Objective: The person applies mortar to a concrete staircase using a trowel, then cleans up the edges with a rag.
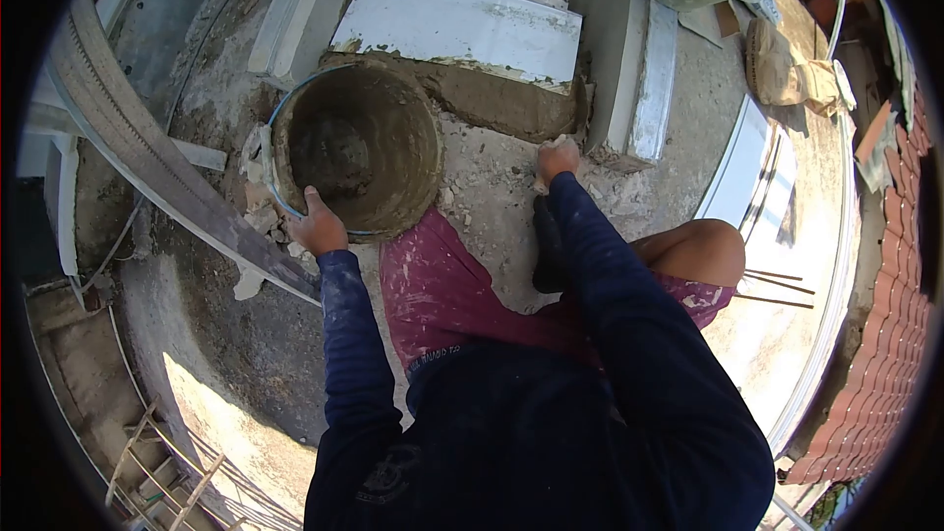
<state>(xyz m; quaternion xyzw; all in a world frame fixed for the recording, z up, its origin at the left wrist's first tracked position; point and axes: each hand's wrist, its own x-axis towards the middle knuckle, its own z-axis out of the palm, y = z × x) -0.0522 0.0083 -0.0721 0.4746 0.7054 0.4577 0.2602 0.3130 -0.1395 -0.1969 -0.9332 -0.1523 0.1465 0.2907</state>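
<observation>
By the step (460,28), left hand (320,226) grips a mud-caked bucket (362,152); right hand (558,158) curled, contents unclear

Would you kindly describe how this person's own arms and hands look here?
The left sleeve and right sleeve are long and dark navy, the left one marked with pale smudges along the forearm. The left hand and right hand are bare.

Waistband lettering (435,358), shirt print (390,473) (both small): nothing readable.
</observation>
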